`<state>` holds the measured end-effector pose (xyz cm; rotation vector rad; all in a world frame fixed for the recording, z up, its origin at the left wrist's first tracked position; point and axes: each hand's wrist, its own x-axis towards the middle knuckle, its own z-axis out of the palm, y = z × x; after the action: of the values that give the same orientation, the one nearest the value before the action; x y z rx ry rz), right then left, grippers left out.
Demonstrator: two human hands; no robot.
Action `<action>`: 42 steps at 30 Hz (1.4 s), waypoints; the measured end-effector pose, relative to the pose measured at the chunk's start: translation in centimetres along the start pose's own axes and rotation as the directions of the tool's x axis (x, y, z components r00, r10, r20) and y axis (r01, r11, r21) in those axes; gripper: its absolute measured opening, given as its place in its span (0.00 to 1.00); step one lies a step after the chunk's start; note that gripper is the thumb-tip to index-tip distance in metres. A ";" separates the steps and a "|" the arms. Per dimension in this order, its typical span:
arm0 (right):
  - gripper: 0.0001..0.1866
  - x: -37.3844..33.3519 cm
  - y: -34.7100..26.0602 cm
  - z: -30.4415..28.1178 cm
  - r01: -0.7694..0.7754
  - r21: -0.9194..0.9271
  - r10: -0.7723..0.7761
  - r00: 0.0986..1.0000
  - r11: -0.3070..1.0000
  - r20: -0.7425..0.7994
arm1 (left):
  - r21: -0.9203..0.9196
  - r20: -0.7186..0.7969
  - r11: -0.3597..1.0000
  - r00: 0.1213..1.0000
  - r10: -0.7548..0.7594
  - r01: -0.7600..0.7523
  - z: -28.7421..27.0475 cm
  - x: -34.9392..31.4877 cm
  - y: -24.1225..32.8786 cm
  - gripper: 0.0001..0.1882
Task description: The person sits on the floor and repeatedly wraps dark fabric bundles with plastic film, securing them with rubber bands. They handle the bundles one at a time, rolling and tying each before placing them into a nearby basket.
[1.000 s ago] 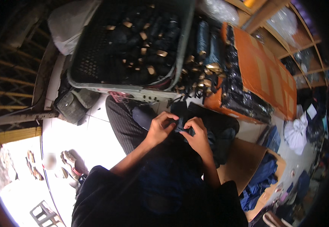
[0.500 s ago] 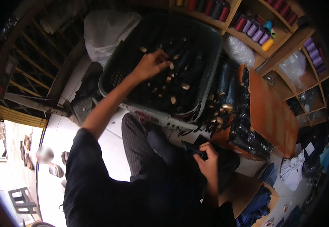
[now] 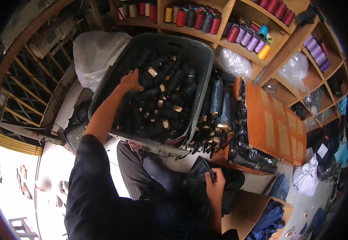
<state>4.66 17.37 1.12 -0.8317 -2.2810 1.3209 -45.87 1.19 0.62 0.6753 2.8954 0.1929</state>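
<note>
A dark grey plastic basket (image 3: 201,90) in front of me holds several black, rolled bundles (image 3: 174,108) with tan bands. Over the left part of the basket reaches my left hand (image 3: 131,81), its fingers apart above the dark bundles. I see nothing held in it, though its underside is hidden. Near my lap my right hand (image 3: 217,182) is closed, thumb against fingers, on the edge of a thin black piece (image 3: 199,170). Whether that piece is cloth or plastic I cannot tell.
Right of the basket lie plastic-wrapped dark bundles (image 3: 217,98) and an orange-brown carton (image 3: 276,124). A white bag (image 3: 96,58) stands behind left. Wooden shelves (image 3: 230,20) carry thread spools (image 3: 248,37). An open carton (image 3: 242,210) with blue cloth sits at lower right.
My left hand has moved left across the basket, away from the bundles in its middle. My right hand stays near my lap with the black piece, which now shows more. The view has shifted.
</note>
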 end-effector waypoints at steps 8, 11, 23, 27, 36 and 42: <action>0.10 -1.9 2.2 0.4 0.246 -0.019 -0.238 0.954 0.969 0.180 | -0.239 -0.401 0.873 0.862 0.310 -0.425 -4.6 -6.2 4.1 0.41; 0.12 -3.5 3.3 0.4 0.244 -0.068 -0.196 0.891 0.967 0.410 | -0.333 -0.530 0.709 0.745 0.405 -0.622 -6.2 -12.3 5.9 0.41; 0.35 -5.4 1.4 -2.3 -0.659 0.727 0.129 0.718 -0.193 0.684 | -0.280 -0.489 0.018 0.158 0.858 -0.960 5.0 -34.0 21.8 0.17; 0.26 -6.6 2.8 -2.4 -0.440 0.847 0.383 0.868 0.298 0.316 | -0.416 -0.230 0.162 0.276 0.933 -0.895 7.6 -34.2 21.8 0.22; 0.23 -8.2 11.6 -3.5 -0.504 0.861 0.529 0.714 -0.066 0.458 | -0.617 0.094 0.629 0.750 0.655 -0.472 19.6 -32.4 17.8 0.21; 0.25 -7.6 9.9 -4.5 -0.689 0.724 0.317 0.693 0.030 0.647 | -0.567 -0.031 0.633 0.782 0.623 -0.527 22.6 -32.5 18.3 0.12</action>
<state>16.01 19.13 -5.46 -0.9752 -0.6566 2.8855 -5.10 4.96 -14.36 1.3858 2.1664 0.9545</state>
